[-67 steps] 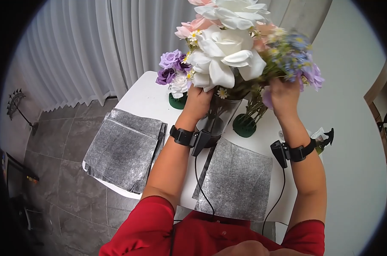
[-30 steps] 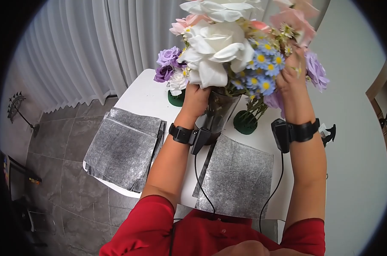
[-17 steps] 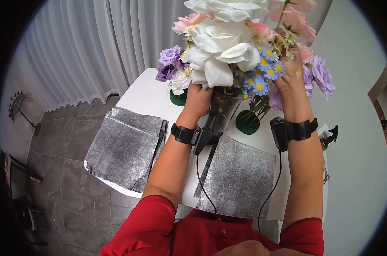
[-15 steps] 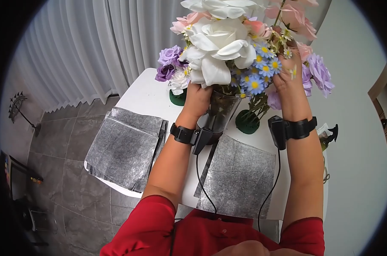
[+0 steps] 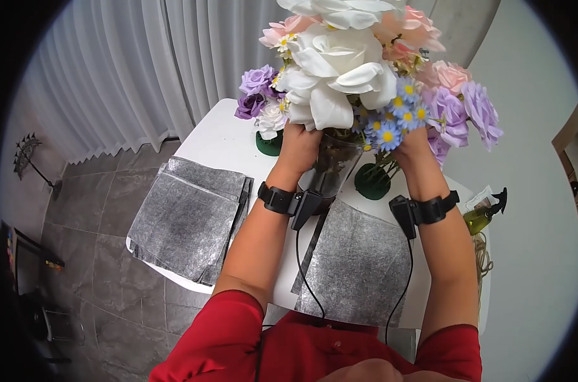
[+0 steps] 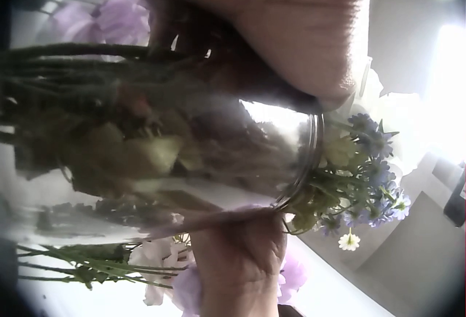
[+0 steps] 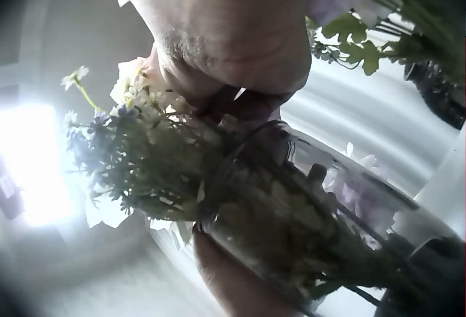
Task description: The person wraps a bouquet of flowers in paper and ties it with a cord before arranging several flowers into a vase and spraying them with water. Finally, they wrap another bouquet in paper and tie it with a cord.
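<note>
A clear glass vase (image 5: 333,167) (image 6: 160,149) (image 7: 291,222) holds green stems under large white roses (image 5: 340,70), pink roses (image 5: 416,28) and small blue flowers (image 5: 394,121). Its upper left side is gripped by the left hand (image 5: 298,149) (image 6: 291,25) (image 7: 237,280), fingers partly hidden. On the opposite side, near the rim, the right hand (image 5: 416,156) (image 6: 244,266) (image 7: 226,33) has its fingers curled against the glass, mostly hidden under the blue flowers in the head view.
Dark grey sheets (image 5: 184,219) (image 5: 359,267) lie on the white table (image 5: 206,143). Green foam bases stand behind at left (image 5: 268,145) and right (image 5: 372,181), with flowers above them. A spray bottle (image 5: 480,219) and a coil of cord (image 5: 482,258) sit at the right edge.
The right hand has come down from among the pink flowers to the vase's rim. The pink roses it was among have shifted left. The left hand stays at the vase.
</note>
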### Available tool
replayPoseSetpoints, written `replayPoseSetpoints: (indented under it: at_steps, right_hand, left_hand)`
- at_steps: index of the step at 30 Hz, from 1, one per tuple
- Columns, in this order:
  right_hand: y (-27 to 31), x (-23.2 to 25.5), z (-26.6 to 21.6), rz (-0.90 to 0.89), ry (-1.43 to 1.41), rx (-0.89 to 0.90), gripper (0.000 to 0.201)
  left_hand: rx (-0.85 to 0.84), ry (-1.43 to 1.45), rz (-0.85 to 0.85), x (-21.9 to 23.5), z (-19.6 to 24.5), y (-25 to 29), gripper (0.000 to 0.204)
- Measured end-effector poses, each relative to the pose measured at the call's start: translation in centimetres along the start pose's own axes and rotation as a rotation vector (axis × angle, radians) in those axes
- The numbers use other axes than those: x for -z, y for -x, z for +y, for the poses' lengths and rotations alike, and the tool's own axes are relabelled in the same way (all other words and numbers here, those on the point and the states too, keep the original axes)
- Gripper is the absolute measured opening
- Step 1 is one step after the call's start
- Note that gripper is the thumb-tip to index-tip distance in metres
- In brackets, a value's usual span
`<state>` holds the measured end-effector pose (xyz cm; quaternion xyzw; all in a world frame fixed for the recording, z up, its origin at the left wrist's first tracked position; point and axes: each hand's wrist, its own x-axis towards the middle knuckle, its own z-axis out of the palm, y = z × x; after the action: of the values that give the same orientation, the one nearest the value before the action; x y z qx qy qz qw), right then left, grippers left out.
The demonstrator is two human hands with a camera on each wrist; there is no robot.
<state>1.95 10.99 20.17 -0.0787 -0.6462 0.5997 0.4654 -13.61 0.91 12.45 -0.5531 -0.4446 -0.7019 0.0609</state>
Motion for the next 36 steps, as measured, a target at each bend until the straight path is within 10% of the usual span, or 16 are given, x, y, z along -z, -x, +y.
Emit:
replayPoseSetpoints:
  at_steps: [3,5,6,14,17,19,24,26,33,36]
  right_hand:
    - [0.4,2.0,1.4,-0.027,-0.183,-0.097,0.032]
    - [0.5,2.5,1.9,0.025,1.142,0.556,0.018]
    - [0.5,2.3,1.4,-0.004,1.164,0.628,0.004]
    - [4.1,-1.4,-3.6,0.081,0.746,0.448,0.039]
    - [3.7,-3.9,-7.2,0.166,0.440,0.604,0.033]
    - [3.3,-4.5,-9.0,0.075,0.383,0.852,0.032]
    - [3.3,-4.8,-9.2,0.015,0.809,0.725,0.027]
    - [2.5,-3.2,-7.8,0.000,1.154,0.775,0.034]
    - [2.8,-2.3,-10.0,0.116,0.793,0.449,0.020]
    - [2.4,-2.2,-12.3,0.117,0.666,0.899,0.021]
  left_hand:
    - [0.027,0.139,0.055,0.0,0.9,-0.2,0.028]
    - [0.078,0.001,-0.018,0.2,1.3,-0.3,0.022]
    - [0.078,0.003,-0.022,0.1,1.1,-0.2,0.022]
    - [0.067,-0.038,-0.039,0.3,-0.1,0.0,0.030]
    - [-0.268,-0.385,-0.031,0.5,-0.8,0.0,0.031]
    - [-0.175,-0.190,-0.009,0.1,-0.1,-0.3,0.030]
    - [0.012,0.001,0.009,0.3,0.1,-0.3,0.028]
    - [-0.308,-0.341,0.007,0.4,-0.5,-0.1,0.028]
    - [-0.029,0.014,0.008,0.1,1.0,-0.5,0.028]
    - [-0.053,-0.022,-0.029,0.1,0.9,-0.3,0.028]
